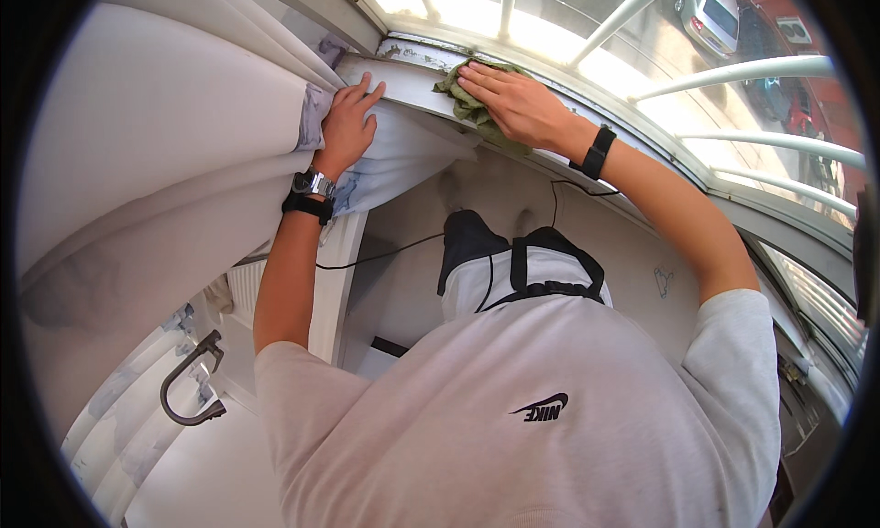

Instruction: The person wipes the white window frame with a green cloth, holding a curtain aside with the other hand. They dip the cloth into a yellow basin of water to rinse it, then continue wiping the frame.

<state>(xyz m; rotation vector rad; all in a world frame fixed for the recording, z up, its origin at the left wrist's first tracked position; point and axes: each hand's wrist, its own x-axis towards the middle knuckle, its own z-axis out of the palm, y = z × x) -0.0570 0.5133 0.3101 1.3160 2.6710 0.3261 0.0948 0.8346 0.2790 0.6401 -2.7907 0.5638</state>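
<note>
Under my right hand (512,105) a crumpled green cloth (474,108) lies pressed on the white window sill (412,86), beside the window frame's track. The fingers lie fairly flat over the cloth, which spreads out past them towards the left and below. My left hand (350,126) holds nothing; its fingers are spread, with the fingertips at the sill's left part and the wrist against the edge of a white curtain (206,95). Flaking, dirty patches (426,52) show along the frame behind the sill.
White metal bars (619,19) stand outside the glass. A dark cable (381,253) runs near my legs. At the lower left are a dark curved tap (185,383) and a second, patterned curtain (130,404). A white ribbed panel (247,287) stands below the large curtain.
</note>
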